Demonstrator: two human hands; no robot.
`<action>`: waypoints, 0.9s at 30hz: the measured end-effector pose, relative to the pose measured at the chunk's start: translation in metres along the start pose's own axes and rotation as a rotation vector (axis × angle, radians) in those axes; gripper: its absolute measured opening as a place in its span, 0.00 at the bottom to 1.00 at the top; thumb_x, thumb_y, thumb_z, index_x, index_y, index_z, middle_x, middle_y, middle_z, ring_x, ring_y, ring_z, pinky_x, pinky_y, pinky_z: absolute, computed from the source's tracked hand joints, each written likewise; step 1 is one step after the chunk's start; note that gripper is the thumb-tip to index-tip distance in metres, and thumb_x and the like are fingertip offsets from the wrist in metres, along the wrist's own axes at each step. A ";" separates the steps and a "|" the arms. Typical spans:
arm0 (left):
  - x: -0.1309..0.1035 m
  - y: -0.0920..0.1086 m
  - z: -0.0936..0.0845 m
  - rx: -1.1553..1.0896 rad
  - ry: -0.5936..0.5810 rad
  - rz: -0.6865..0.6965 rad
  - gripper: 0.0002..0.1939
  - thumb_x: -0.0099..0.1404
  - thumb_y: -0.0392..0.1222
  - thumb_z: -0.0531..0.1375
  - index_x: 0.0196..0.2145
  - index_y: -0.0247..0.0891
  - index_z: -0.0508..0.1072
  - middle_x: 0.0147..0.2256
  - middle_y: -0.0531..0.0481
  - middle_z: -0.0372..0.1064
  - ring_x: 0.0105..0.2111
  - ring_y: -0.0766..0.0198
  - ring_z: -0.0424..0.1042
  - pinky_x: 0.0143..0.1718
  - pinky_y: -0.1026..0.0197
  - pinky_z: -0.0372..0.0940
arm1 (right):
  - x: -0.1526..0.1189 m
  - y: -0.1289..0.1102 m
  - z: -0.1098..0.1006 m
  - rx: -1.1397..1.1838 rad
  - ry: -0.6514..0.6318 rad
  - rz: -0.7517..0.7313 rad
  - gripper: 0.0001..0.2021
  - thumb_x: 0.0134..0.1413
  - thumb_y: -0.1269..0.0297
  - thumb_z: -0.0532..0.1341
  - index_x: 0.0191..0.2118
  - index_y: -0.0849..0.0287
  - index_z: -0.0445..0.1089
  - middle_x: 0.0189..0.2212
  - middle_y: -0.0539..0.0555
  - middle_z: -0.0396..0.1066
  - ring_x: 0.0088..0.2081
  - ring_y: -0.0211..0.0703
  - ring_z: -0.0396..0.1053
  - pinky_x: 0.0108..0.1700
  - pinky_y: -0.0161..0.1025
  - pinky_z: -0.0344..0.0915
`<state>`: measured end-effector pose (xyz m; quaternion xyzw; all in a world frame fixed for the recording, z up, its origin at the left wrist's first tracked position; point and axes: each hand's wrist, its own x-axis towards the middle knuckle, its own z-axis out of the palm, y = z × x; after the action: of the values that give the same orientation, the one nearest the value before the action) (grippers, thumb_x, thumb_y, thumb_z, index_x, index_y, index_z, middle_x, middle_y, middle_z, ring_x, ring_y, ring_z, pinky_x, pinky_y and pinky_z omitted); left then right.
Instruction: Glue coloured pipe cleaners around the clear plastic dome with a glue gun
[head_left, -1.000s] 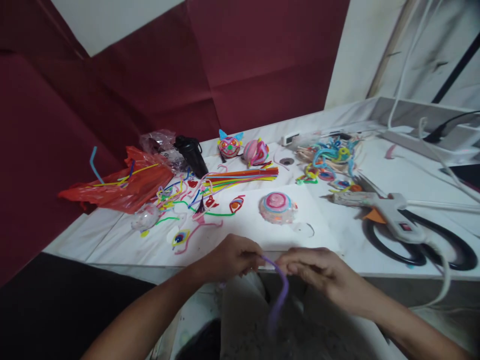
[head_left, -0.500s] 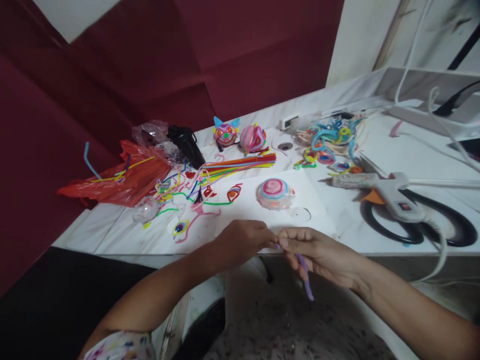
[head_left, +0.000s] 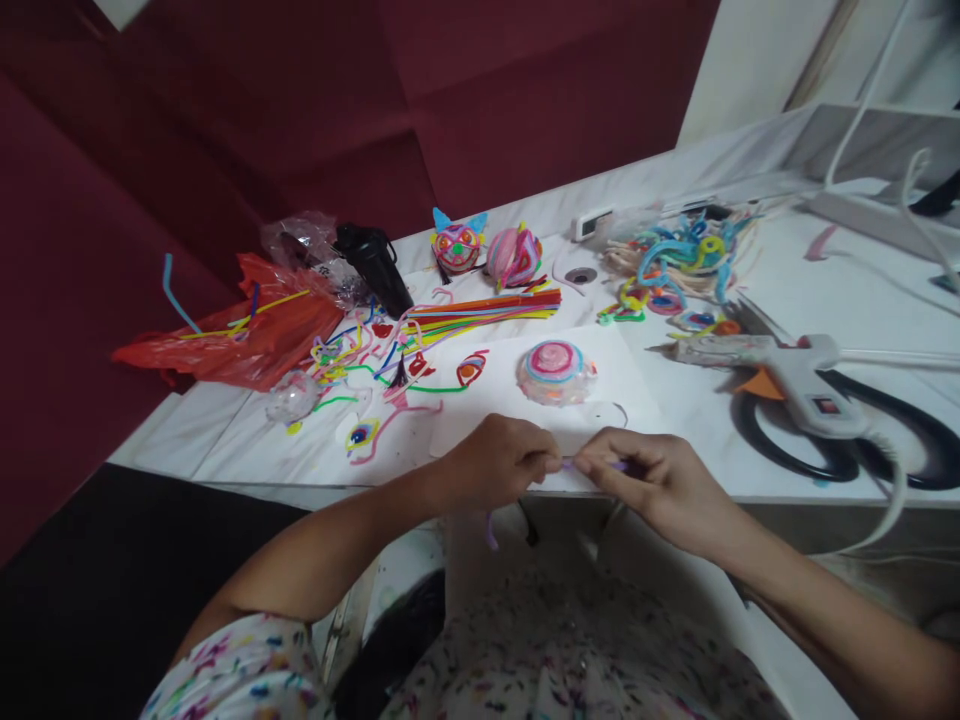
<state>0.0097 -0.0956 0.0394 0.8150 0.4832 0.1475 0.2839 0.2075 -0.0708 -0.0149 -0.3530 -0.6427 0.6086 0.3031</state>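
Note:
Both hands pinch a thin purple pipe cleaner (head_left: 568, 465) at the table's front edge. My left hand (head_left: 504, 462) is closed on it, and a purple end hangs below that hand. Facing it, my right hand (head_left: 651, 482) grips the strip between thumb and fingers, a small gap from the left. Just beyond them, a clear dome (head_left: 556, 374) topped with a pink and blue spiral rests on white paper (head_left: 491, 410).
A glue gun (head_left: 810, 385) lies over black-handled scissors (head_left: 796, 465) at right. Behind are two decorated balls (head_left: 457, 248), a strip bundle (head_left: 487, 312) and a coloured tangle (head_left: 686, 255). At left are a red bag (head_left: 240, 335) and a black bottle (head_left: 379, 268).
My hands have moved slightly apart, with the purple strip now stretched between them. A purple end now hangs under my left hand instead of my right. The view has shifted a little.

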 end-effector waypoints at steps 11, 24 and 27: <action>-0.004 -0.011 0.001 -0.678 -0.214 -0.359 0.07 0.62 0.40 0.58 0.32 0.32 0.71 0.21 0.56 0.67 0.16 0.74 0.62 0.17 0.71 0.56 | -0.009 -0.001 0.001 -0.559 0.174 -0.521 0.08 0.61 0.62 0.56 0.34 0.54 0.71 0.25 0.51 0.72 0.25 0.41 0.68 0.28 0.38 0.62; -0.031 -0.028 0.012 -0.903 -0.274 -0.253 0.15 0.64 0.50 0.60 0.37 0.33 0.74 0.23 0.56 0.64 0.18 0.75 0.58 0.19 0.70 0.52 | -0.003 0.001 -0.007 -0.874 0.123 -0.877 0.09 0.64 0.66 0.52 0.39 0.56 0.69 0.30 0.52 0.75 0.29 0.39 0.74 0.28 0.33 0.68; -0.034 -0.035 0.013 -0.883 -0.200 -0.290 0.13 0.64 0.44 0.61 0.43 0.33 0.73 0.26 0.55 0.69 0.18 0.75 0.59 0.20 0.70 0.55 | 0.000 -0.004 -0.010 -0.830 0.169 -0.767 0.08 0.64 0.61 0.52 0.36 0.52 0.67 0.28 0.49 0.75 0.26 0.38 0.74 0.26 0.30 0.69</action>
<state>-0.0247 -0.1169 0.0093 0.5507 0.4535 0.2184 0.6658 0.2149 -0.0650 -0.0106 -0.2314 -0.8837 0.1212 0.3885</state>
